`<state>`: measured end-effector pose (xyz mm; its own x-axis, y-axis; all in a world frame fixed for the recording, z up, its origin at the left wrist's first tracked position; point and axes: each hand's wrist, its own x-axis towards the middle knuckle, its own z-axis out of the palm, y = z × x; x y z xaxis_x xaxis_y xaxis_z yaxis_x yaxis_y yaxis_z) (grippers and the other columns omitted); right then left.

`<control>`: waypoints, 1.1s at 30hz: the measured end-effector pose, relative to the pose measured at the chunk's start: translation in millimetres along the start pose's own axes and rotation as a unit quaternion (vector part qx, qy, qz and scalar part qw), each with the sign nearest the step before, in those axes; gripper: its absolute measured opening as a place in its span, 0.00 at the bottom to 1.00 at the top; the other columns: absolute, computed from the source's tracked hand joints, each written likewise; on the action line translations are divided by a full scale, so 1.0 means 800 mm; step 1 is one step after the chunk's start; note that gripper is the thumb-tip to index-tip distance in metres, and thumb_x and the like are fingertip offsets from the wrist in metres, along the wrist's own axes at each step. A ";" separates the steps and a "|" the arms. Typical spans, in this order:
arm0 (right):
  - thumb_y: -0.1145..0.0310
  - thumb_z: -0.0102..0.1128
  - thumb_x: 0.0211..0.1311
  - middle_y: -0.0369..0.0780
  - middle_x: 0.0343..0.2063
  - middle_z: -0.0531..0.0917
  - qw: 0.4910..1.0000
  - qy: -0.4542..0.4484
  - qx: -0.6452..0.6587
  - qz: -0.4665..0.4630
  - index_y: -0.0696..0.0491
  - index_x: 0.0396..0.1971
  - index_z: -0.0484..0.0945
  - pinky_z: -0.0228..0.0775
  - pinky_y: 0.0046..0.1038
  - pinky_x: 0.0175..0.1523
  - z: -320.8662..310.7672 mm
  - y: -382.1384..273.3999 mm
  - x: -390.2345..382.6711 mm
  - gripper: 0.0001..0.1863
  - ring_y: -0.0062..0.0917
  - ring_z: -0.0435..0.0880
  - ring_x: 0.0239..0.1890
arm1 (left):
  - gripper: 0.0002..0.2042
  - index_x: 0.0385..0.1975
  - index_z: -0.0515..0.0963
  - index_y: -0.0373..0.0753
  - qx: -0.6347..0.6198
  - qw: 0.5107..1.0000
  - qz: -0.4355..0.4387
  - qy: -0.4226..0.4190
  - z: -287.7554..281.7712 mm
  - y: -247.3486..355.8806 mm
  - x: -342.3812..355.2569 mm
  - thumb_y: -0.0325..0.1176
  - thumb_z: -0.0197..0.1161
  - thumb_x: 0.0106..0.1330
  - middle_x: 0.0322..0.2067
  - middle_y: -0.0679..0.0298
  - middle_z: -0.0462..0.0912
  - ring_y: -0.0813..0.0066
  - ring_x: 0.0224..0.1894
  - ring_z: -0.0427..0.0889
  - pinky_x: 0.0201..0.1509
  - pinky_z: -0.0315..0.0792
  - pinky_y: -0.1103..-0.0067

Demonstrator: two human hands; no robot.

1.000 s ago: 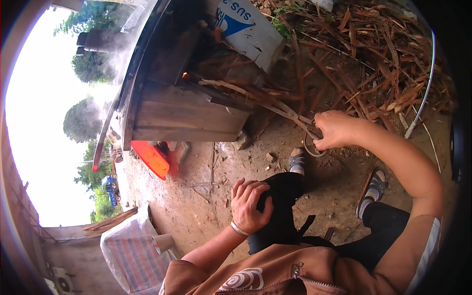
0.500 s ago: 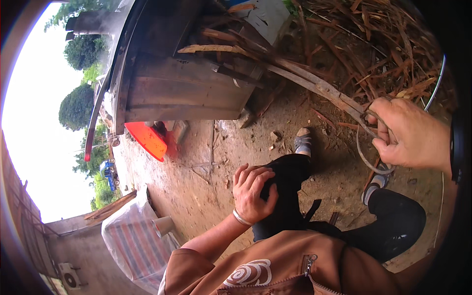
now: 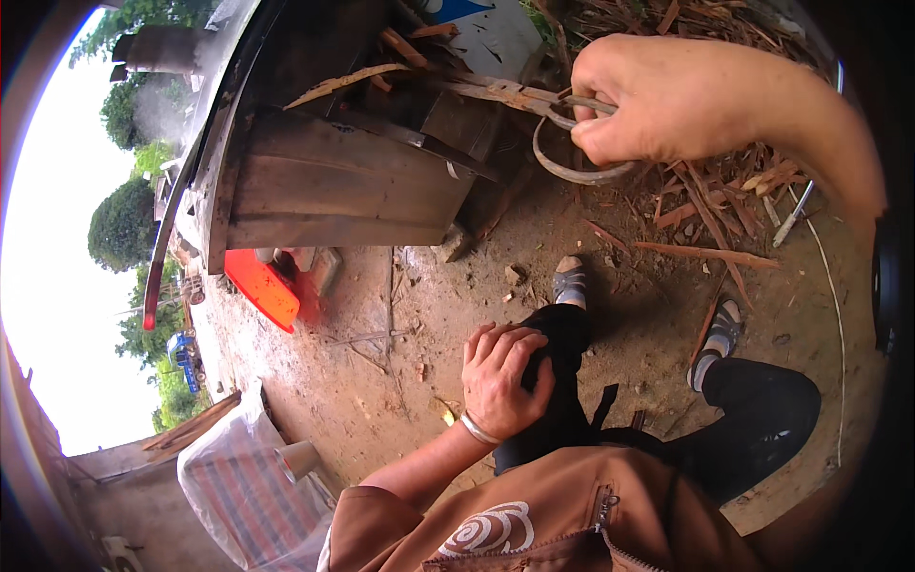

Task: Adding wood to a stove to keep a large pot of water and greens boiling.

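Observation:
My right hand (image 3: 653, 100) is closed round the loop handles of long rusty metal tongs (image 3: 519, 93) at the upper right. One curved handle hangs below my fingers. The tongs reach left toward the dark upper side of a soot-stained metal stove (image 3: 334, 186). A pale strip of split wood (image 3: 345, 84) lies beyond them at the stove; whether the jaws grip it I cannot tell. My left hand (image 3: 505, 379) rests on my black-trousered knee, fingers loosely spread, holding nothing.
Split wood and bark (image 3: 705, 200) lie heaped at the right. A red plastic scoop-like object (image 3: 264, 291) sits by the stove's lower edge. Steam drifts near a dark pipe (image 3: 162, 48) at the upper left. A striped, plastic-covered bundle (image 3: 253, 477) stands at lower left.
My right hand has moved up and left, carrying the tongs closer to the stove. The pale wood strip has shifted left. My left hand stays on the knee.

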<state>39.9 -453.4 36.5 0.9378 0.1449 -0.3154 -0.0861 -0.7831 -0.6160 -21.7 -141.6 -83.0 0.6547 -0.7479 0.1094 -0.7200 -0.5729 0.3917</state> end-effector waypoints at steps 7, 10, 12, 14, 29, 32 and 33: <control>0.62 0.56 0.53 0.47 0.21 0.76 0.994 0.025 0.065 -0.090 0.64 0.29 0.73 0.70 0.33 0.35 0.087 0.057 0.123 0.17 0.31 0.77 0.27 | 0.13 0.35 0.76 0.40 0.006 1.000 -0.015 0.001 -0.003 -0.003 -0.003 0.26 0.64 0.46 0.36 0.63 0.81 0.63 0.43 0.79 0.56 0.67 0.65; 0.60 0.56 0.54 0.50 0.23 0.78 0.989 0.047 0.087 -0.111 0.65 0.33 0.73 0.71 0.36 0.38 0.114 0.075 0.178 0.19 0.36 0.80 0.29 | 0.13 0.34 0.76 0.40 0.003 1.000 -0.016 -0.002 -0.003 -0.008 -0.004 0.26 0.64 0.46 0.35 0.63 0.82 0.63 0.43 0.79 0.55 0.67 0.65; 0.59 0.56 0.55 0.52 0.25 0.79 0.978 0.117 0.051 -0.165 0.65 0.31 0.75 0.72 0.38 0.40 0.126 0.070 0.220 0.20 0.41 0.81 0.31 | 0.13 0.33 0.77 0.40 0.003 1.000 -0.024 0.003 -0.003 -0.012 -0.004 0.25 0.64 0.45 0.35 0.63 0.82 0.62 0.41 0.80 0.53 0.68 0.66; 0.57 0.57 0.55 0.53 0.27 0.80 0.974 0.116 0.053 -0.186 0.65 0.30 0.77 0.72 0.38 0.41 0.117 0.052 0.249 0.21 0.42 0.82 0.34 | 0.13 0.33 0.77 0.40 0.010 0.999 -0.032 0.000 -0.004 -0.014 -0.004 0.25 0.64 0.45 0.35 0.63 0.83 0.62 0.41 0.80 0.53 0.68 0.66; 0.49 0.61 0.49 0.53 0.28 0.82 0.965 0.184 -0.002 -0.186 0.66 0.29 0.79 0.74 0.39 0.43 0.107 0.039 0.290 0.28 0.45 0.83 0.36 | 0.10 0.29 0.78 0.41 0.001 0.999 -0.045 0.000 -0.008 -0.024 -0.007 0.26 0.63 0.44 0.35 0.63 0.83 0.61 0.42 0.81 0.53 0.69 0.65; 0.51 0.65 0.46 0.49 0.20 0.80 0.952 0.251 -0.022 -0.176 0.63 0.26 0.75 0.73 0.40 0.37 0.125 0.084 0.200 0.25 0.44 0.81 0.30 | 0.10 0.29 0.78 0.41 -0.007 0.999 -0.032 0.001 -0.006 -0.025 -0.006 0.25 0.63 0.44 0.35 0.63 0.83 0.61 0.42 0.81 0.53 0.69 0.65; 0.55 0.67 0.44 0.45 0.16 0.76 0.954 0.250 0.005 -0.166 0.60 0.27 0.72 0.72 0.37 0.33 0.137 0.100 0.176 0.23 0.41 0.80 0.25 | 0.10 0.29 0.78 0.41 -0.004 0.999 -0.035 0.000 -0.007 -0.026 -0.008 0.25 0.63 0.44 0.35 0.63 0.83 0.61 0.42 0.80 0.53 0.69 0.65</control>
<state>128.3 -429.7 -136.3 0.9569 0.0751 0.2807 0.2425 -0.7384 -0.6292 -9.6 -122.6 -86.9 0.7041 -0.7053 0.0820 -0.6700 -0.6218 0.4055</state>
